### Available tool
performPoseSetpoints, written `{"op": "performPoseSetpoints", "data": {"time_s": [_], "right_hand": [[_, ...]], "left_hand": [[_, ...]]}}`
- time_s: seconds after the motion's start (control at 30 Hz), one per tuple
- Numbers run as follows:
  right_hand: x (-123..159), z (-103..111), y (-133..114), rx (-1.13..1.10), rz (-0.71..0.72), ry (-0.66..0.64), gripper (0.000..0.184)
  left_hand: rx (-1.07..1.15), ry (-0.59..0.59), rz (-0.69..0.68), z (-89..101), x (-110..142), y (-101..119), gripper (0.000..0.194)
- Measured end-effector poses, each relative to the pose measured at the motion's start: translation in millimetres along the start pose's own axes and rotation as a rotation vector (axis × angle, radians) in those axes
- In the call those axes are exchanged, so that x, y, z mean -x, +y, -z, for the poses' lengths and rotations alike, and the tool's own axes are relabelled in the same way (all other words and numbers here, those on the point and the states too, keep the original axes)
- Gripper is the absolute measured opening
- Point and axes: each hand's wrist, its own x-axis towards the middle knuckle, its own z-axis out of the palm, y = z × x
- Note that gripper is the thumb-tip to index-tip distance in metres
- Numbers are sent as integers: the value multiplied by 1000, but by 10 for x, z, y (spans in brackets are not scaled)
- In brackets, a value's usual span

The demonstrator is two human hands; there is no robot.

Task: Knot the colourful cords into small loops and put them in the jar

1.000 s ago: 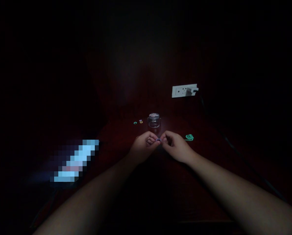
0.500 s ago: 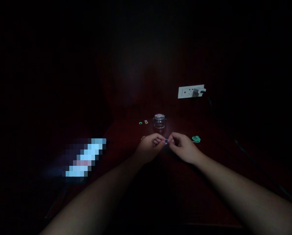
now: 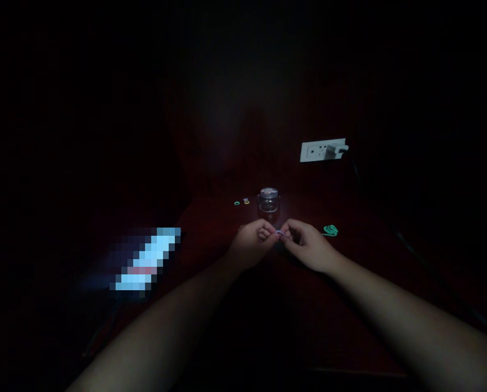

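Observation:
Between my two hands a small pale purple hair tie [image 3: 279, 232] is stretched above the table. My left hand [image 3: 255, 241] pinches its left side with thumb and forefinger, the other fingers curled. On its right side, my right hand [image 3: 306, 244] closes thumb and forefinger in the same way. Just beyond the hands stands a clear jar [image 3: 268, 202] with a patterned lid on. Left of the jar lie a green hair tie [image 3: 237, 203], a yellow one [image 3: 247, 202] and a purple one [image 3: 245, 199]. Something small beside my left hand is mostly hidden.
A looped green cord-like bundle [image 3: 330, 231] lies right of my right hand. On the left is a bright, pixelated screen [image 3: 149, 258]. A white wall socket [image 3: 323, 150] with a plug in it is at the back right. The dark red table [image 3: 349, 321] is dimly lit.
The purple hair tie between my fingertips has turned slightly and now shows as an arch. The whole view has shifted a little; both hands keep their pinch.

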Motion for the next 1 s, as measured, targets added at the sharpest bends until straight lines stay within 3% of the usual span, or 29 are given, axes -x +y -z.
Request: {"op": "performPoseSetpoints", "data": {"time_s": [0.2, 0.33, 0.57, 0.67, 0.83, 1.0], "right_hand": [[-12, 1, 21, -9, -41, 4, 10], [-32, 20, 45, 41, -61, 40, 11], [-93, 58, 137, 153, -130, 182, 14], [-80, 42, 127, 203, -163, 96, 13], [-18, -13, 97, 262, -137, -215, 8], [-3, -17, 110, 225, -78, -307, 6]], "left_hand": [[-8, -7, -12, 15, -2, 6, 15], [-74, 48, -61, 65, -38, -20, 18], [-406, 108, -116, 278, -139, -32, 17], [-596, 95, -194, 299, -180, -34, 15], [-823, 28, -260, 194, -257, -44, 15], [-912, -104, -289, 150, -303, -55, 18]]}}
